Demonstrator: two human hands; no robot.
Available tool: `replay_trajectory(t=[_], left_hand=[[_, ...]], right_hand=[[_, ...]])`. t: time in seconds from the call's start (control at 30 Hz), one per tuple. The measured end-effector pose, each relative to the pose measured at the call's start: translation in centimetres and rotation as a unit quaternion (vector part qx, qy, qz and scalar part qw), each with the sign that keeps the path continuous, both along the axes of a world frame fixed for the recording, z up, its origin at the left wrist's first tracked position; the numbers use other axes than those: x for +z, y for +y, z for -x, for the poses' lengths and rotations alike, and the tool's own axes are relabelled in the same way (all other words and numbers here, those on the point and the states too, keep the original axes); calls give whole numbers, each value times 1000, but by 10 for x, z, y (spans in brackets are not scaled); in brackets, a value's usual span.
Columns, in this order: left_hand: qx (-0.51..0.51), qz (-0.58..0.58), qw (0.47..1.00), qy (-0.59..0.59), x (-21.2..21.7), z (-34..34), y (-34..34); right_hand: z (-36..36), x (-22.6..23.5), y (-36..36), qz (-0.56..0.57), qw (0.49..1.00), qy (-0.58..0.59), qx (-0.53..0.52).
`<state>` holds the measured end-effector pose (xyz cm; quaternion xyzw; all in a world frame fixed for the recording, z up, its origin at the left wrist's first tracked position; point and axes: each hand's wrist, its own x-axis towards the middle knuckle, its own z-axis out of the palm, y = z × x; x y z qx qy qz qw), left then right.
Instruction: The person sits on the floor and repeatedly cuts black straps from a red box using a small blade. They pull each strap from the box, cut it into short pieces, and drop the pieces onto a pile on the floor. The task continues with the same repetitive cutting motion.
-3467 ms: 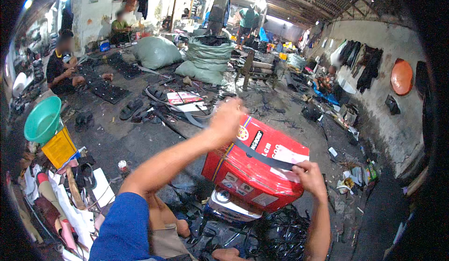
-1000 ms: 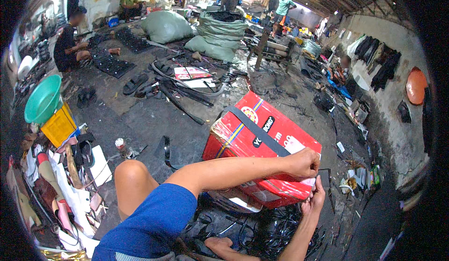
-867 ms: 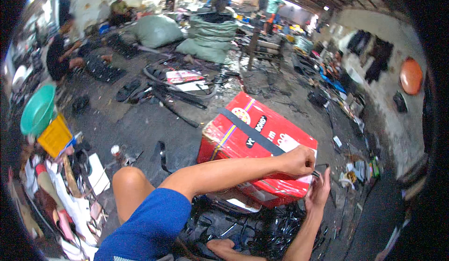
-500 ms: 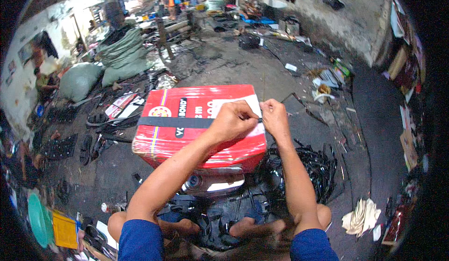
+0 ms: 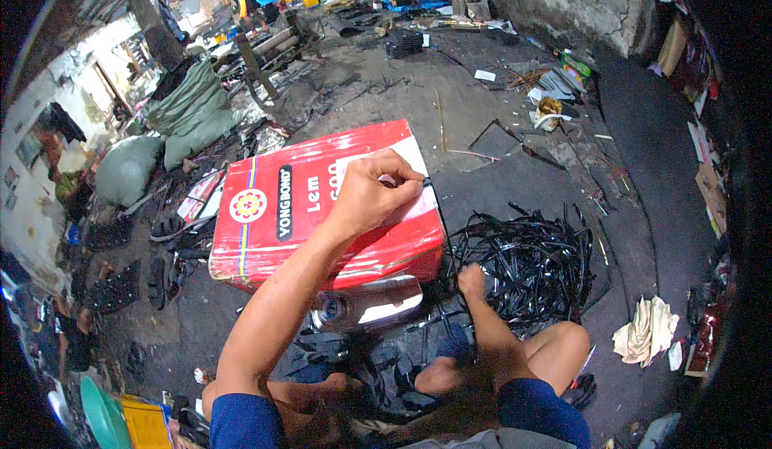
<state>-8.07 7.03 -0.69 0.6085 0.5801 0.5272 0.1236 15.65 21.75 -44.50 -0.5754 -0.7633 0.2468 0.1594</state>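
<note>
Pinching step, seemingly: left hand (image 5: 374,195), mid-frame, fingers together on dark bit (image 5: 427,181) at red box (image 5: 310,199); right hand (image 5: 472,281) (curled, hold unclear) by black strips (image 5: 527,268); next likely needs steady pinch.

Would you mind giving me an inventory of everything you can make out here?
Box: one, red, centre
Metallic object: one, silvery, at the box's near side
Strips: uncountable, black, piled right of the box
Sacks: two, pale green, upper left
Basin: one, green, bottom left
Container: one, yellow, beside the basin
Crumpled bundle: one, cream, floor at lower right
Other clutter: uncountable, mixed colours, across the floor
Sleeves: two, blue, lower edge
Left hand: one, bare, at the box's right end
Right hand: one, bare, at the strips' left side
</note>
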Motion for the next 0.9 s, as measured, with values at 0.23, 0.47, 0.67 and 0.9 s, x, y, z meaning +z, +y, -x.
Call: replay_trajectory(t=[0.23,0.47,0.67,0.9], left_hand=[[22,-30,999,24,-12,10,-26],[39,-112,986,115,10,-29,-53],[62,-137,988,38,-14,-130,-77],[-172,132,886,-411,-102,-169,-143]], right_hand=[[-6,25,-43,16,998,-49,-22],[-1,213,7,-82,989,-95,74],[-23,458,-122,-129,931,226,257],[-62,444,-93,-224,915,284,176]])
